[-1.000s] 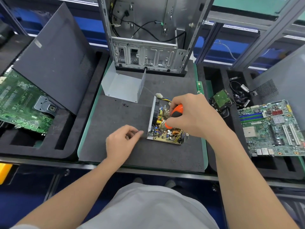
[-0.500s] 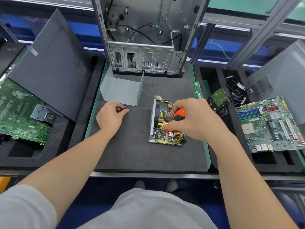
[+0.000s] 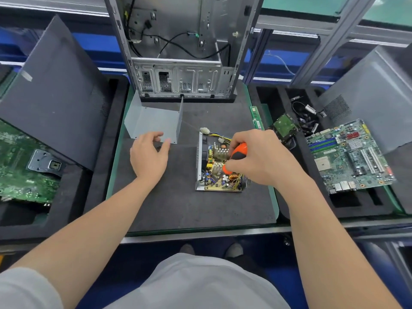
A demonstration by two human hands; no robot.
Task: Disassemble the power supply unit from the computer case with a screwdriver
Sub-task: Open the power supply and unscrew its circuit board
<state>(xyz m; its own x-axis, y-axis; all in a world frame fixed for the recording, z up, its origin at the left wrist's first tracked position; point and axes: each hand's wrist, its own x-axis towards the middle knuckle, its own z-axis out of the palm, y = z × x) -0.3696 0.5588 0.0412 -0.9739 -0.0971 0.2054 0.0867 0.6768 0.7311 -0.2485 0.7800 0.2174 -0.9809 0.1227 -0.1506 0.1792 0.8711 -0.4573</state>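
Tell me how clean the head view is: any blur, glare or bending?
Head view: evenly lit, no hard glare; the wide lens bows the computer case; the left hand looks slightly soft; the right hand grips the screwdriver, hiding its tip.

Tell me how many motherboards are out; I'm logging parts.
2. The left motherboard lies in the left foam tray, partly under a dark side panel; the right motherboard rests on the right foam tray. Panels may hide more.
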